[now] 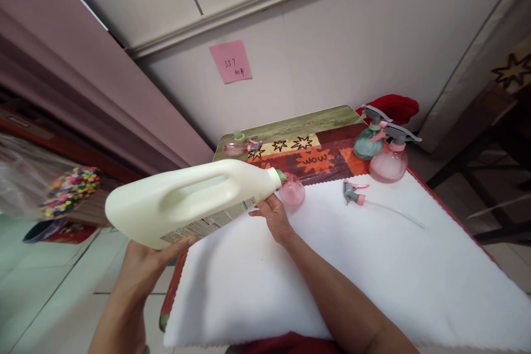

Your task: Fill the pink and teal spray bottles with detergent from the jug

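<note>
A large cream-coloured detergent jug (207, 193) lies tipped nearly level in the air, its green spout pointing right. My left hand (155, 257) grips the jug's bottom end from below, thumb along the label. Near the neck, my right hand (271, 215) curls under the jug and holds it. The spout is at the top of a pink spray bottle (292, 192) without its sprayer, standing on the white cloth; its mouth is partly hidden. To the right lies a grey and pink spray head (354, 192) with its clear tube stretched across the cloth.
Two filled spray bottles, one green (367, 145) and one pink (389, 166), stand at the back right of the table. Another pink spray bottle (235, 147) lies at the back left. A red cloth item (394, 108) sits against the white wall.
</note>
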